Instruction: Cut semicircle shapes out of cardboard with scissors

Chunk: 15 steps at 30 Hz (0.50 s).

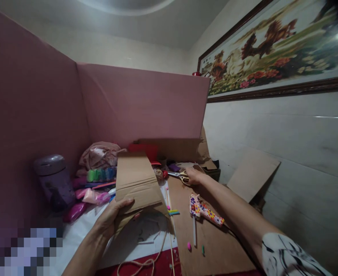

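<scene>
Brown cardboard (137, 168), scissors (178, 175): one per hand.
Clasped cardboard's near edge in left hand (111, 215), left of centre, likely for steadiness; gripped scissors' handles in right hand (193, 176), just right of centre, apparently to aim blades away.

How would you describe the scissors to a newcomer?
Find the flat cardboard sheet, below and right of the picture's centre. Near its far end, the right grip holds the scissors. Golden handles and silvery blades set them apart from the flower-patterned glue gun.
</scene>
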Tool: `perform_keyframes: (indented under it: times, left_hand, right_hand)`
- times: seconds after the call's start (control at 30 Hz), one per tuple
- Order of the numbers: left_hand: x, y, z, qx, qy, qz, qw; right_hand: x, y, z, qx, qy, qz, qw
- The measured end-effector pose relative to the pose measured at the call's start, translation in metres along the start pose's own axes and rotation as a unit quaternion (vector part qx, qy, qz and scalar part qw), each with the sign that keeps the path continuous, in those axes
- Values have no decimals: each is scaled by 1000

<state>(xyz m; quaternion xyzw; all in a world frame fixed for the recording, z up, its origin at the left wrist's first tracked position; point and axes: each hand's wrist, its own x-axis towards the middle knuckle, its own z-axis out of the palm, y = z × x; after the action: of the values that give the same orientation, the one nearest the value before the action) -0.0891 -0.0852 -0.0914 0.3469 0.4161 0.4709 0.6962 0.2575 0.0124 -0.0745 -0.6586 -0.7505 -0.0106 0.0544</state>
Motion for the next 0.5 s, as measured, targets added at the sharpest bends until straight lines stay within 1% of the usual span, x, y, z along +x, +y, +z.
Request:
perform_keyframes:
  times: [0.1,0.2,0.33,0.4,0.43,0.47,0.5]
  left_hand:
    - [1,0,-2,-3,-6,8,1000]
    - [1,1,-2,-13,-13,18,1000]
    - [-3,4,1,-22,-15,57,998]
    - [-6,5,3,-26,-17,75,997]
    - [-8,6,4,-27,-17,81,996]
    - [-10,7,5,-30,-17,85,996]
    - [-12,8,6,-36,-17,90,995]
  right_hand:
    - [-5,2,-16,33,18,-18,999]
    - [-21,8,-32,79,51,-23,995]
    - [-62,13,-42,167,85,-9,982]
    - [-89,8,-45,224,75,-2,972]
    - [-103,2,-47,263,57,1,963]
    - [-118,-4,-49,372,14,24,928]
    - [-132,-13,-51,460,-20,48,886]
